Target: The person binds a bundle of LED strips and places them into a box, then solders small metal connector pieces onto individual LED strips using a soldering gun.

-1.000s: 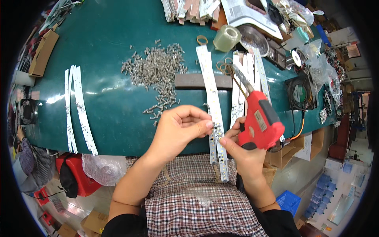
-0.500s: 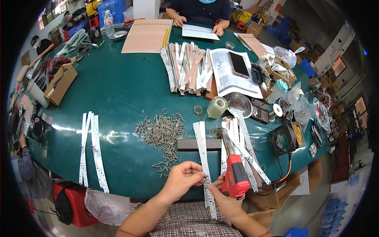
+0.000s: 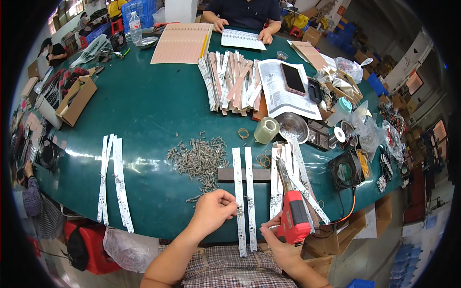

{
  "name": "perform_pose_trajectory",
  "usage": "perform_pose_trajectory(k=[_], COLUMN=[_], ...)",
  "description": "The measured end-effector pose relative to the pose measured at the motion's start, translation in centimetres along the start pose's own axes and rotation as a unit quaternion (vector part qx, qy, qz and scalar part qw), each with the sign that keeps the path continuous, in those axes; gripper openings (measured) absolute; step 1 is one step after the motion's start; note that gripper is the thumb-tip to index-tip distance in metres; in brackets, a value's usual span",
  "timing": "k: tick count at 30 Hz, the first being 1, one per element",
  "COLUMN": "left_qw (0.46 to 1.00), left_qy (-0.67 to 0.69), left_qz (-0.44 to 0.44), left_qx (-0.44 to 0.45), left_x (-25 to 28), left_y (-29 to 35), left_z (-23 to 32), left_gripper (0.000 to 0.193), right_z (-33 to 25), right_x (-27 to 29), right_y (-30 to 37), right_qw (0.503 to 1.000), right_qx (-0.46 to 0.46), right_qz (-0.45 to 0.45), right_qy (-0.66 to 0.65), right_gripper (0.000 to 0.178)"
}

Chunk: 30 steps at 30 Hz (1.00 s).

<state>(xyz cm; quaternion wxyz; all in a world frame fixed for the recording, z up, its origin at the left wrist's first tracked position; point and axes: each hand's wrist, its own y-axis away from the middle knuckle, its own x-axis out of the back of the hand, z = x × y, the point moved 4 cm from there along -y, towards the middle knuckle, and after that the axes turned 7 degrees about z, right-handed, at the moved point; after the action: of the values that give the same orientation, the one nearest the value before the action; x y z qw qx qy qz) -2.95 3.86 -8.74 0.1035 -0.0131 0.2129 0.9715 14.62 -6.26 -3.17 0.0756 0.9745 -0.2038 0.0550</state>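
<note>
Two narrow white LED strips, a left one (image 3: 238, 192) and a right one (image 3: 249, 192), lie side by side with a gap between them, across a dark bar (image 3: 225, 174). Their lower ends reach past the table edge toward my lap. My left hand (image 3: 211, 211) is closed, thumb and fingers pinched at the left strip's left edge. My right hand (image 3: 283, 245) holds a red-and-black soldering gun (image 3: 294, 218), its metal tip pointing away from me. That hand's thumb and forefinger are just right of the right strip. A heap of small metal connectors (image 3: 199, 158) lies beyond my left hand.
More strips lie at the left (image 3: 110, 182) and under the gun's tip (image 3: 288, 168). A bundle of strips (image 3: 230, 84), tape roll (image 3: 266, 129), metal bowl (image 3: 292, 126) and small fan (image 3: 345, 170) stand beyond. Across the table a person holds a white sheet (image 3: 244, 39).
The two strips, crossed or overlapping before, now lie apart and nearly parallel. My left hand has shifted left with one strip; my right hand and the soldering gun have moved slightly right, away from the strips.
</note>
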Motion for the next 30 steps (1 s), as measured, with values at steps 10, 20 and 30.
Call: perform_pose_trajectory(k=[10, 20, 30], left_qw=[0.977, 0.920, 0.868], left_qy=[-0.182, -0.326, -0.361], left_qz=[0.079, 0.149, 0.128], left_qx=[-0.077, -0.157, -0.316], left_x=[-0.5, -0.7, -0.9], left_y=[-0.5, 0.7, 1.2], left_z=[0.1, 1.5, 2.2], left_gripper=[0.015, 0.018, 0.021], right_z=[-1.3, -0.7, 1.3], right_x=[2.3, 3.3, 4.4], right_y=[0.9, 2.0, 3.4], right_qw=[1.000, 0.999, 0.991], right_qx=[-0.013, -0.033, -0.001], right_qz=[-0.002, -0.024, -0.116], right_qy=[-0.002, -0.009, 0.067], right_gripper=[0.031, 0.039, 0.039])
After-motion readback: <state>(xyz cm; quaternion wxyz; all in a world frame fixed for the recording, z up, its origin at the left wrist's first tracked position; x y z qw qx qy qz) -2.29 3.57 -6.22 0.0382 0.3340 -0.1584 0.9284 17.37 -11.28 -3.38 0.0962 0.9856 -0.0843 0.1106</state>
